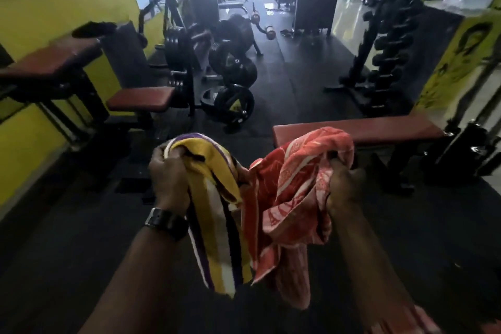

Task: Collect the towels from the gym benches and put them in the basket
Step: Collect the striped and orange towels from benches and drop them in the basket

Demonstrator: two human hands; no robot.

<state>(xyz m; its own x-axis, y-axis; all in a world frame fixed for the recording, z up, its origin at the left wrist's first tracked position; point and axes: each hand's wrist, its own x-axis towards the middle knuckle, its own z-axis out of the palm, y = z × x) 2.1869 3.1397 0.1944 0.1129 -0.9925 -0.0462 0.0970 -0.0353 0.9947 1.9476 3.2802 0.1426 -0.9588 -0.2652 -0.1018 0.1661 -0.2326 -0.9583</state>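
Two padded benches stand ahead of us: a long flat bench on the right and a machine seat on the left, with weight plates on the floor beyond. No basket is in view, so we judge that a carry across cluttered floor is due.

The red towel and the striped towel hang bunched before us, touching, with their tails dangling low. We judge that a tail could be trodden on, or could snag on a plate or bench leg.

The left hand is clenched round the striped towel's top, the right hand round the red towel's. With both hands full, a third pick-up risks a drop.

A dark bundle lies on the raised left pad. We cannot tell whether it is a towel, and it may be missed.
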